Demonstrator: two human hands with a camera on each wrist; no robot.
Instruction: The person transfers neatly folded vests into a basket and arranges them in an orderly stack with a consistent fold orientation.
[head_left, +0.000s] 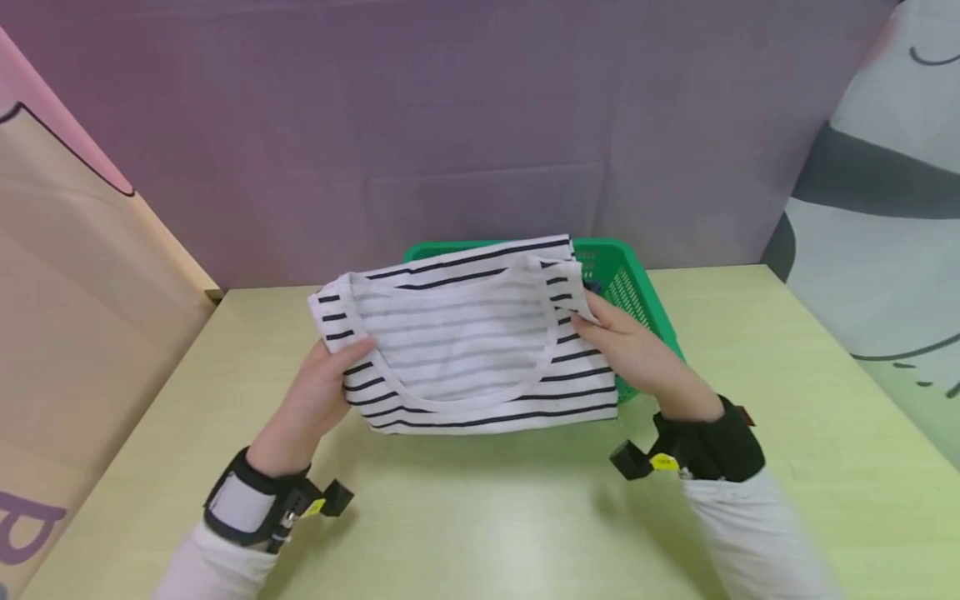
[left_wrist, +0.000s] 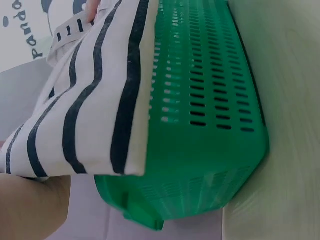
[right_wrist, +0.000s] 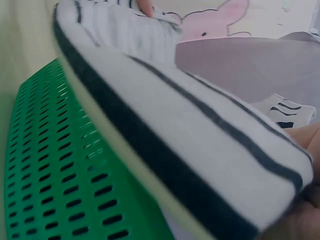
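A white shirt with black stripes (head_left: pixel 457 350) hangs folded in the air, its wide round neckline facing me. My left hand (head_left: pixel 311 396) grips its left side, the thumb over the neckband and the other fingers hidden behind the cloth. At the opposite side my right hand (head_left: pixel 637 350) pinches the cloth by the shoulder, thumb in front. Behind the shirt stands a green perforated basket (head_left: pixel 651 304), largely covered by it in the head view. Both wrist views show the shirt's folded lower edge alongside the basket wall (left_wrist: pixel 205 150).
The basket rests at the far side of a pale wooden table (head_left: pixel 480 517). Something dark (head_left: pixel 592 286) shows inside it beside the right fingers. A greyish purple cloth backdrop (head_left: pixel 480 108) rises behind, with printed panels at left and right.
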